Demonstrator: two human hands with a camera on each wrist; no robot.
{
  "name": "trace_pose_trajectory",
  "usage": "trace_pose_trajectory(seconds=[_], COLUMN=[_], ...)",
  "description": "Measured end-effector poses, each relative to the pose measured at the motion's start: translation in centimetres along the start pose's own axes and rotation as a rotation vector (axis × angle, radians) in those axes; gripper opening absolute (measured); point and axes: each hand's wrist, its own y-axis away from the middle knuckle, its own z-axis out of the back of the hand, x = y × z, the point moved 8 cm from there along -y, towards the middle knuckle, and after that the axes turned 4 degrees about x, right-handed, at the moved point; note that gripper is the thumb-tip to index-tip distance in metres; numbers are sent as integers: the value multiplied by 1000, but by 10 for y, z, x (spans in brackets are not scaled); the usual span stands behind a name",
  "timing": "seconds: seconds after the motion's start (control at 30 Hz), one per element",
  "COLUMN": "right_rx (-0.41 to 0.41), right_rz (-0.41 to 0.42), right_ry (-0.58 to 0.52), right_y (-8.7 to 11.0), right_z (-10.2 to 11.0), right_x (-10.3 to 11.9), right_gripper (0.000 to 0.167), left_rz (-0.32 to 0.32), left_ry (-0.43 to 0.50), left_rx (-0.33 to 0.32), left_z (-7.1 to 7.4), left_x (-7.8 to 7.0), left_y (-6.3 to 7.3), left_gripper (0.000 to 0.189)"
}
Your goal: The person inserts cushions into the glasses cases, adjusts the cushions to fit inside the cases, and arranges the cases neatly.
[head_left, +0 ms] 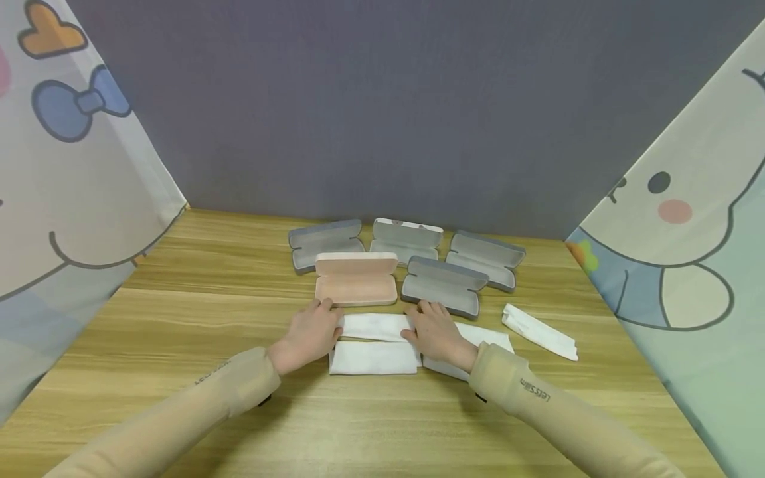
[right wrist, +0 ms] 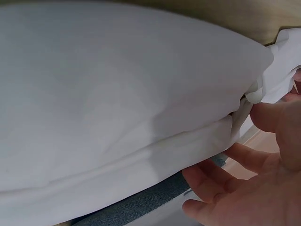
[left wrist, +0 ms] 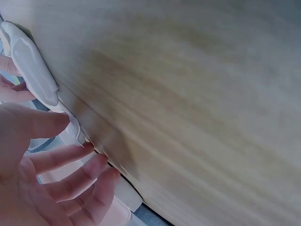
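Note:
A white cloth (head_left: 375,358) lies folded on the table between the two hands, its far part turned over in a strip along the top. My left hand (head_left: 311,334) pinches the left end of that strip; in the left wrist view a thin edge of cloth sits between thumb and index finger. At the strip's right end, the thumb and fingers of my right hand (head_left: 438,334) pinch the cloth. A second white folded cloth (head_left: 491,337) lies partly hidden beneath the right hand and wrist. Just beyond the fingers stand an open pink glasses case (head_left: 356,290) and a dark grey one (head_left: 439,297).
Behind them are more open glasses cases: a grey one (head_left: 329,257) at left, a white-edged one (head_left: 404,252) in the middle, another grey one (head_left: 481,269) at right. A rolled white cloth (head_left: 540,333) lies to the right. A grey panel (head_left: 370,119) borders the table's back.

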Motion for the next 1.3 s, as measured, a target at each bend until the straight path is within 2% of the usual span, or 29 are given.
trace_pose_trajectory(seconds=[0.2, 0.37, 0.7, 0.97, 1.1, 1.3], right_rx=[-51, -84, -202, -163, -180, -214], right_rz=[12, 10, 118, 98, 97, 113], right_ry=[29, 3, -12, -73, -69, -63], right_y=[-2, -2, 0, -1, -2, -2], right_z=[3, 5, 13, 14, 19, 29], right_x=[1, 3, 12, 9, 8, 8], right_gripper=[32, 28, 17, 16, 15, 14], left_rz=[-20, -9, -17, -22, -11, -44], left_ry=[16, 51, 144, 239, 296, 348], left_rx=[-25, -26, -11, -6, 17, -7], left_z=[2, 0, 0, 0, 0, 8], left_x=[-2, -2, -2, 2, 6, 7], left_y=[-1, -3, -6, -9, -9, -9], left_gripper=[11, 8, 10, 18, 19, 12])
